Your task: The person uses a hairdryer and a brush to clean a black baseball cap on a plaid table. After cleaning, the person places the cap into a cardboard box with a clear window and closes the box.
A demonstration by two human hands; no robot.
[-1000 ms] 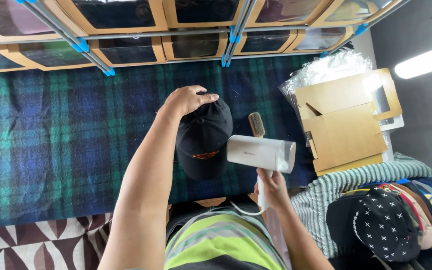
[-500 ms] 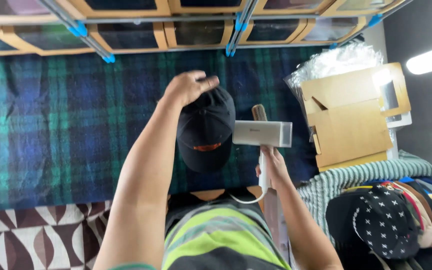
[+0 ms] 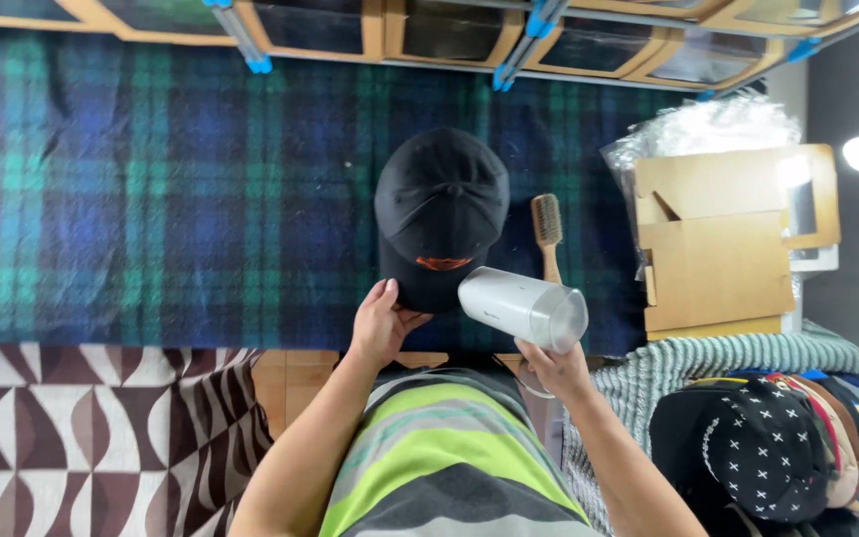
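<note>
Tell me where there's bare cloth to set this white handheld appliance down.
The widest free patch is the plaid cloth left of the black cap, below the framed bins. Right is crowded: brush, cardboard box, hat pile.
</note>
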